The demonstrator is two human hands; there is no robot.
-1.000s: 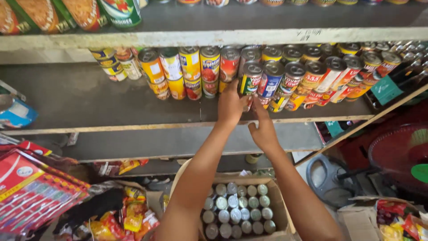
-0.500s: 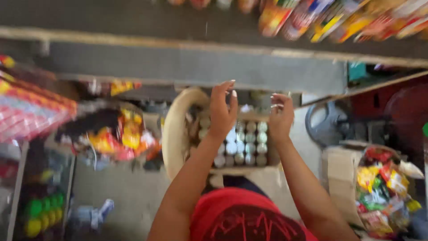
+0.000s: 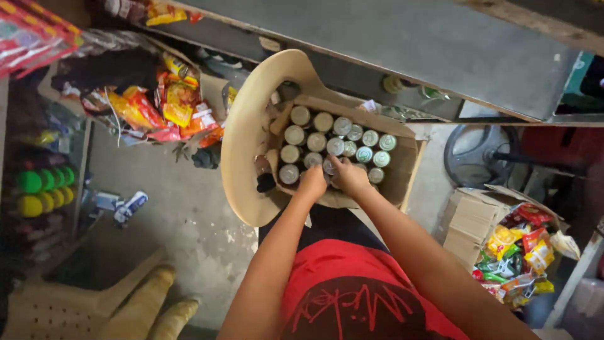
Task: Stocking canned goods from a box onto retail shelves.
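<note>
A concrete shop floor lies under a grey shelf (image 3: 440, 56) that runs across the far side. On a beige plastic chair (image 3: 245, 132) stands an open cardboard box (image 3: 402, 170), packed with cans (image 3: 333, 135). The cans stand upright, long axes vertical, silver tops facing the camera, in tight rows with no gaps to reach between. Left of the chair a heap of snack packets (image 3: 163, 107) spills from a carton; further left sit green and yellow bottle caps (image 3: 41, 189). To the right are a dark fan (image 3: 484, 157) and a second box of packets (image 3: 516, 252). Both hands are down at the near row of cans. The left hand (image 3: 311, 182) is curled over can tops at the near edge. The right hand (image 3: 349, 176) has its fingers bent around a can top; whether either has truly gripped a can, I cannot tell.
</note>
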